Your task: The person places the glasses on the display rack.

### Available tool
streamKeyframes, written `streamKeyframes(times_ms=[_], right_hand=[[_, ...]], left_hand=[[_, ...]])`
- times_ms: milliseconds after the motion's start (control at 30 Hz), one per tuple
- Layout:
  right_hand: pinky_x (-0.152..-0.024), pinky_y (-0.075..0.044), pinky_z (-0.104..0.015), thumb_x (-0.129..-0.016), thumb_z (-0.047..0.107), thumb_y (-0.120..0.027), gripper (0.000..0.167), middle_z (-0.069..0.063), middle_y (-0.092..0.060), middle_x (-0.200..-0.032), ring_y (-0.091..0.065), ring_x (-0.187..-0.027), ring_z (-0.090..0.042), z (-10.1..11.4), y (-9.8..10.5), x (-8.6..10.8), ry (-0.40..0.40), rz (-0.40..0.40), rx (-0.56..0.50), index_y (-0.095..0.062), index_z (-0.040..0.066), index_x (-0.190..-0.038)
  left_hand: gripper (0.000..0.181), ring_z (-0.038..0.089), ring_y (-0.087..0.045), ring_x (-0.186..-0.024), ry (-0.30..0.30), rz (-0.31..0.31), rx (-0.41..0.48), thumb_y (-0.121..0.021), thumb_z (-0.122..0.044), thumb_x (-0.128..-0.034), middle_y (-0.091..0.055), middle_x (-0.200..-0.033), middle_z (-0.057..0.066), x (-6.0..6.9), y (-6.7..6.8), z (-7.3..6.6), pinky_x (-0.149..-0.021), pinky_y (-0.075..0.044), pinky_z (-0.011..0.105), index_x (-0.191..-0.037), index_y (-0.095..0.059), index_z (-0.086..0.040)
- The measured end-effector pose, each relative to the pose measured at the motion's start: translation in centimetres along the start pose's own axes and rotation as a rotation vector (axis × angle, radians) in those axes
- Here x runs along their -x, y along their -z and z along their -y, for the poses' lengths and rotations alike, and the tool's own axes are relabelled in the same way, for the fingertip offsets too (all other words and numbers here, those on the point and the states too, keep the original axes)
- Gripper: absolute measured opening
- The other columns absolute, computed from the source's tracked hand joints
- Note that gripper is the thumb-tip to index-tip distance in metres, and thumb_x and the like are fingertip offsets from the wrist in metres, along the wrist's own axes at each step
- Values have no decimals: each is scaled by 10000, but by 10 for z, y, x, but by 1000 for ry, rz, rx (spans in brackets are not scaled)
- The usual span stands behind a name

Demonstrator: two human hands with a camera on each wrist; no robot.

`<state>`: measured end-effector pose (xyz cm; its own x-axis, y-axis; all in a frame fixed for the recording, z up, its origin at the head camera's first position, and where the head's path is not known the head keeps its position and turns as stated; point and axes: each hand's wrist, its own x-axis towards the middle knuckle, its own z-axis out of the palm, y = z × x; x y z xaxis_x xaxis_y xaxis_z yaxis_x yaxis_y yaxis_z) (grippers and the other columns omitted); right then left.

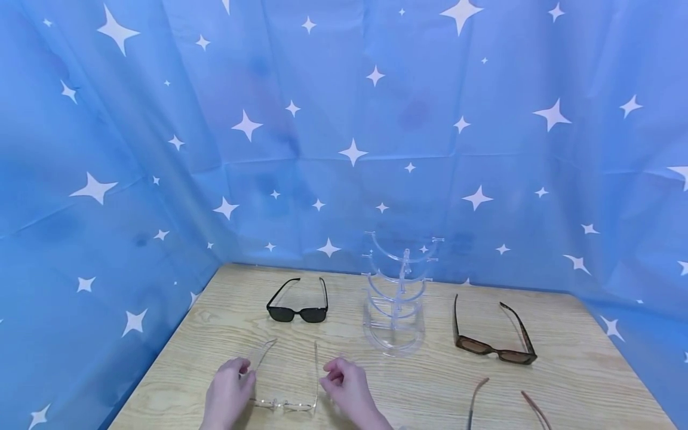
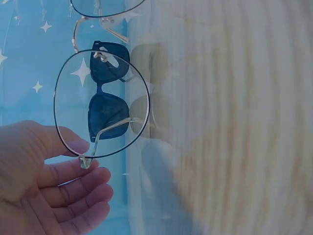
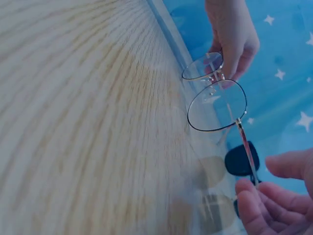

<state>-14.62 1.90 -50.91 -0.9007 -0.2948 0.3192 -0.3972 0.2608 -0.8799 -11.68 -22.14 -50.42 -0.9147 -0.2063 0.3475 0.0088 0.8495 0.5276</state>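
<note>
A pair of thin-rimmed clear eyeglasses is at the front left, temples unfolded and pointing away from me. At their left hinge, my left hand pinches the frame between thumb and index finger, as the left wrist view shows. On the other side, my right hand is beside the right temple. Its fingers are relaxed, with the thumb apart from them; fingertips lie close to the temple, and contact is hard to tell. Whether the eyeglasses rest on the table cannot be made out.
Black sunglasses lie unfolded behind the eyeglasses. A clear tiered display stand rises at the back centre. Tortoiseshell sunglasses lie to the right; another pair's temples show at the bottom edge. A starry blue curtain surrounds the wooden table.
</note>
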Motion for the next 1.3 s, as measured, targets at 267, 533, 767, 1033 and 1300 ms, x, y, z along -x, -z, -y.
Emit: streamKeyframes(times_ms=[267,533,767,1033,1300], right_hand=[[-442,-420,-130,-768,-13,-694,67,-46,-597,-568,-474,-474,55,0,-6,-2,-99,31,-43,-632,-34,-783],[-331,-410,-139,-786,-40,-617,91,-137,-556,-447,-429,-338,35,3,-11,-2,-173,110,-137,-623,-35,-696],[-333,-423,-153,-793,-32,-591,140,-109,-570,-459,-452,-341,12,2,-13,-2,-239,128,-183,-612,-55,-656],[-372,-447,-166,-812,3,-594,148,-79,-598,-509,-488,-371,-16,8,-8,2,-359,112,-242,-607,-68,-683],[-394,-440,-138,-827,34,-584,141,-26,-590,-540,-509,-387,-28,11,3,7,-428,117,-308,-617,-85,-760]], left_hand=[[36,108,-538,-600,55,41,52,-683,-3,-733,-589,-662,-24,-2,2,3,-540,-471,261,-760,-660,-5],[20,78,-505,-570,86,46,101,-663,3,-746,-577,-625,-30,-2,2,5,-521,-442,228,-726,-664,0],[55,55,-488,-547,145,68,159,-654,12,-749,-577,-601,-41,-3,3,7,-525,-427,211,-710,-677,-18],[63,90,-512,-526,270,184,268,-655,-17,-780,-583,-623,-16,-1,6,8,-467,-435,195,-796,-692,32],[91,147,-551,-500,359,248,413,-635,1,-801,-584,-596,34,3,4,4,-442,-510,237,-832,-671,79]])
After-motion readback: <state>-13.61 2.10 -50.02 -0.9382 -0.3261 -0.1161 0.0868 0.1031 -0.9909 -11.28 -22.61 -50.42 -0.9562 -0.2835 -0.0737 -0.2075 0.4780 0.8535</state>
